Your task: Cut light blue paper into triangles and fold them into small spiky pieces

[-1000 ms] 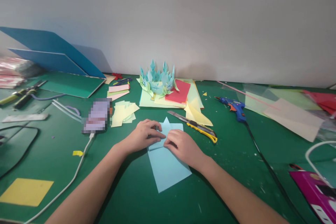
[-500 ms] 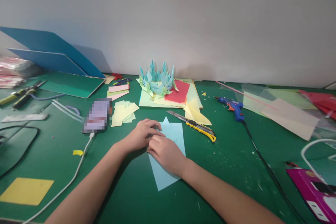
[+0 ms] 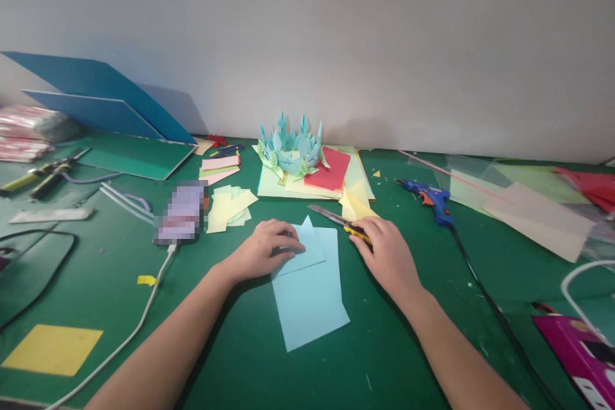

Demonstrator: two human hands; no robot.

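Note:
A light blue sheet of paper lies on the green table before me, with a smaller blue piece over its upper part. Resting on that smaller piece, my left hand has its fingers loosely spread and holds nothing. To the right, my right hand has closed over the yellow handle of a box cutter. Its blade points up and left; the rear of the handle is hidden under my palm. Behind stands a turquoise and green paper crown on stacked coloured paper.
A blue hot glue gun lies on the right, its cord running forward. On the left are a phone with a white cable, pale yellow slips, pliers and blue folders. A magenta power strip sits front right.
My right hand has left the blue paper and moved right onto the box cutter. More of both blue papers shows now. My left hand stays on the paper.

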